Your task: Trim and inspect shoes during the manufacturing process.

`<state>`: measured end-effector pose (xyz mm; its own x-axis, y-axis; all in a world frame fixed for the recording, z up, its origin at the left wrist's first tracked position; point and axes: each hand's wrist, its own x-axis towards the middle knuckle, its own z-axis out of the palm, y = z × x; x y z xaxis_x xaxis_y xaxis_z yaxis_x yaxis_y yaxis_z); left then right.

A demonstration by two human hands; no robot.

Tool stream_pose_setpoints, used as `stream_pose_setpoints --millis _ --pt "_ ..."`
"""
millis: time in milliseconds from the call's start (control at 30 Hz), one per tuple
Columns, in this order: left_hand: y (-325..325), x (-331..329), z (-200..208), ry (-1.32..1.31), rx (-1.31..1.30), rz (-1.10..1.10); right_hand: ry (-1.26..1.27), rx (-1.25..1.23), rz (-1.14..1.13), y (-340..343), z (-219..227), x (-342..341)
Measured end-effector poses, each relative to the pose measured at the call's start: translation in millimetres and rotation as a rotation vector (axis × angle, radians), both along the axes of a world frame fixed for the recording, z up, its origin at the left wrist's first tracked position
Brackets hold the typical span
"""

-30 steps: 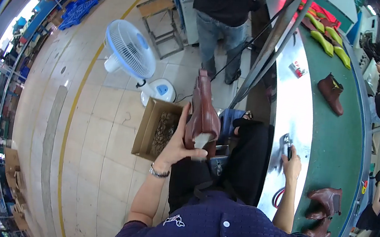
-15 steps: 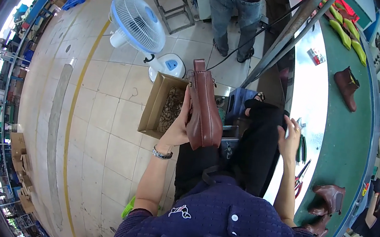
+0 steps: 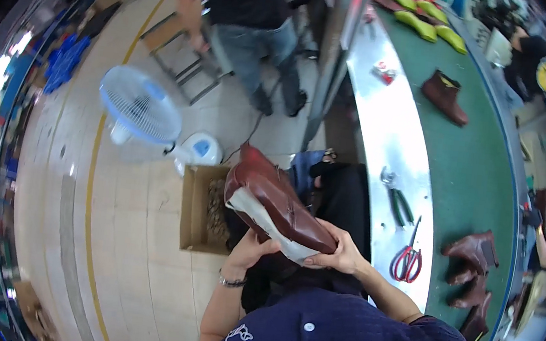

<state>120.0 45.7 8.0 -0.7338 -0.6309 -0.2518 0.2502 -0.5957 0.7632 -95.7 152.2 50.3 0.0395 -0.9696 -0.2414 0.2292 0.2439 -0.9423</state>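
My left hand (image 3: 251,251) and right hand (image 3: 344,253) both grasp the glossy reddish-brown leather boot (image 3: 277,194) above my black-trousered lap (image 3: 348,206), and should either hold loosen, that smooth leather could slip left into the open brown cardboard box (image 3: 194,210).

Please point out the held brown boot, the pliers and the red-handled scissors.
Brown boot (image 3: 275,199): head view, on its upper.
Green-handled pliers (image 3: 395,203): head view, on a handle.
Red-handled scissors (image 3: 410,249): head view, where handles meet blades.
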Motion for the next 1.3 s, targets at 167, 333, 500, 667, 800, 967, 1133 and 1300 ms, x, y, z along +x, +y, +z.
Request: stream_pose_setpoints --millis 167,333,500,667,800,967,1133,1300 --pt "-18.2 -33.0 45.6 -0.243 -0.545 -0.172 -0.029 0.008 -0.452 46.3 -20.5 -29.7" --pt "-32.6 -20.7 21.5 -0.423 -0.548 -0.098 0.37 -0.051 -0.96 86.7 -16.1 -89.4" --pt "-36.9 -11.3 -0.1 -0.607 -0.644 0.082 0.444 -0.109 -1.407 104.6 -36.5 -196.8" --pt "-35.3 0.6 -14.5 -0.697 -0.565 0.132 1.02 0.509 -1.261 74.6 -41.0 -262.4" --pt "-24.1 -22.6 -18.6 -0.698 -0.479 0.016 0.778 0.291 -1.097 45.0 -30.9 -281.7" --pt "-21.6 -43.4 -23.2 -0.703 -0.52 -0.114 0.809 0.112 -1.026 -39.6 -37.7 -344.8" --pt "-23.2 -50.7 -38.1 -0.727 -0.549 -0.148 1.175 -0.002 -1.059 -139.4 -69.7 -465.3" --pt "-26.5 -53.7 -37.6 -0.816 -0.399 -0.249 1.303 0.117 -1.056 -184.5 -82.0 -531.2"
